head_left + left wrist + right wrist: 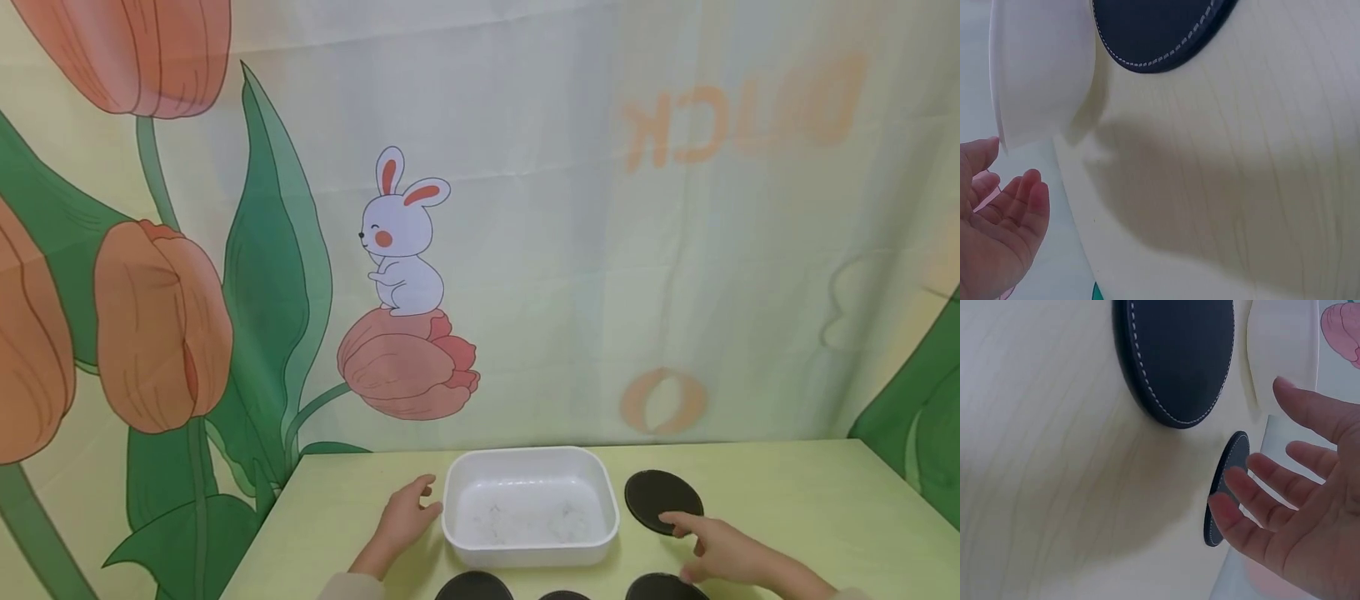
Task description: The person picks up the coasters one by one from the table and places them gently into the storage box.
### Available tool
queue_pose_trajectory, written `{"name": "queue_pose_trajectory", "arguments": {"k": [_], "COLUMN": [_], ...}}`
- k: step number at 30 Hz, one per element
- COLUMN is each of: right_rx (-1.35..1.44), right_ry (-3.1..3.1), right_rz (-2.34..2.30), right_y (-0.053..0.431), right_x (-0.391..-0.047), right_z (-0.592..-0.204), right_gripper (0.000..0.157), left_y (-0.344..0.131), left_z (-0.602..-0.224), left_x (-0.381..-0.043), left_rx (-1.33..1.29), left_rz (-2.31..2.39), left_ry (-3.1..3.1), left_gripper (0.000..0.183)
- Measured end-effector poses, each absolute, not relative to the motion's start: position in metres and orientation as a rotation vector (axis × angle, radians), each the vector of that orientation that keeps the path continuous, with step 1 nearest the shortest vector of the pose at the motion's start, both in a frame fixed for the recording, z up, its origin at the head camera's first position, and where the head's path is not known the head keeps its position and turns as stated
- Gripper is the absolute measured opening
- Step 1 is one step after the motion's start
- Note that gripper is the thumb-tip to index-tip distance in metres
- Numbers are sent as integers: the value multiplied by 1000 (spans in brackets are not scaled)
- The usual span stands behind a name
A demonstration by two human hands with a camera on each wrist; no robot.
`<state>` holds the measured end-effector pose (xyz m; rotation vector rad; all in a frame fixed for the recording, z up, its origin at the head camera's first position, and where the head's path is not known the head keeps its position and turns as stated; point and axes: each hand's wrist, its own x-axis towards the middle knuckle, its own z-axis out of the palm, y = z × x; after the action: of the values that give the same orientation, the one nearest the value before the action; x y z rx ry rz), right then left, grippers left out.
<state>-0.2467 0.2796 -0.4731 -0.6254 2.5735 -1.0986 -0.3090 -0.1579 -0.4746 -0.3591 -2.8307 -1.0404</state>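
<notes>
A white rectangular basin (pixel 531 556) stands on the table. At its left side is my left hand (pixel 405 515), fingers loosely bent and holding nothing. In the left wrist view the thumb tip lies close to the basin's rim; I cannot tell whether they touch. My right hand (pixel 723 550) hovers at the basin's right, with spread, empty fingers. Close to its fingertips lies a round black coaster (pixel 656 496). Another black coaster (pixel 663 587) lies nearer, below this hand. White stitching runs round the edge of a coaster (pixel 1179 362) in the right wrist view.
In front of the basin lie two more black discs, the left one (pixel 474 587) and the middle one (pixel 564 596), both cut off by the frame. The pale wood-grain table (pixel 795 500) ends at a hanging cloth (pixel 540 333) printed with tulips and a rabbit.
</notes>
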Motion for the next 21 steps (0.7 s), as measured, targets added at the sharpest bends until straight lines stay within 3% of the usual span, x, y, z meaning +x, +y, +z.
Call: {"name": "queue_pose_trajectory", "arguments": {"k": [8,21], "right_rx": [-460,-381], "right_ry": [2319,2297], "right_rz": [-1328,-1295], "right_y": [275,265], "right_x": [-250,-255], "right_z": [-485,-501], "right_gripper": [60,34], "left_y": [-152,-145], "left_z": [-481,-483], "left_x": [-308,-310], "left_rx": [-274,-68], "left_rz": [-1373,-1841], "left_ry": [-2745,-2636], "left_gripper": [41,39]}}
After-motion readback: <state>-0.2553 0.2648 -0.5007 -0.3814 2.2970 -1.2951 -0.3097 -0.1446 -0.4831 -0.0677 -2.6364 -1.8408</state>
